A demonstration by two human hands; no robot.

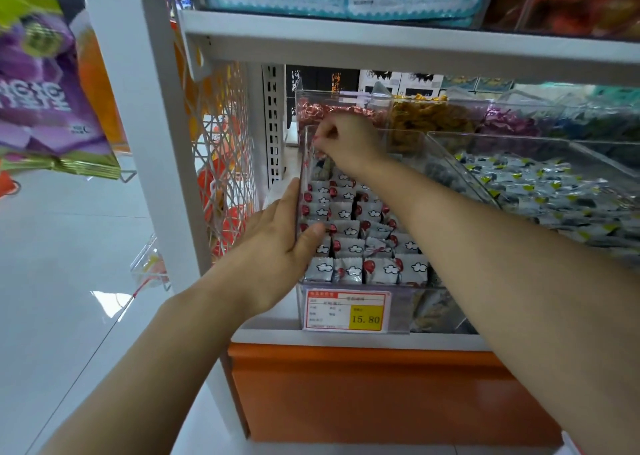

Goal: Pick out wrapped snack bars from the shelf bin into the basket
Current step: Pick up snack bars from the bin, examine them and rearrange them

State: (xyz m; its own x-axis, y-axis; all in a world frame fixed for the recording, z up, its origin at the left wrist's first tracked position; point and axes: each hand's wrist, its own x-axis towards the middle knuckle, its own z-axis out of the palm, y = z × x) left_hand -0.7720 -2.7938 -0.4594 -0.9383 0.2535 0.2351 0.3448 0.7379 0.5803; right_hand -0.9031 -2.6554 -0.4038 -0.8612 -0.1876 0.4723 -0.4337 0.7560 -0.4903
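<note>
Fingers (289,195) of my left hand (273,236) clamp the bin's (400,311) left wall, thumb inside. At the bin's far end my right hand (346,139) curls down among the bars (349,247); whether it grips one I cannot tell.

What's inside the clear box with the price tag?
The clear box holds rows of grey wrapped snack bars with clouds and red balloons. The right hand covers the back ones; lower layers are hidden.

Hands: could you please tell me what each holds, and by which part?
Left hand grips the clear bin by its left wall; right hand curls at the back, hold unclear.
</note>
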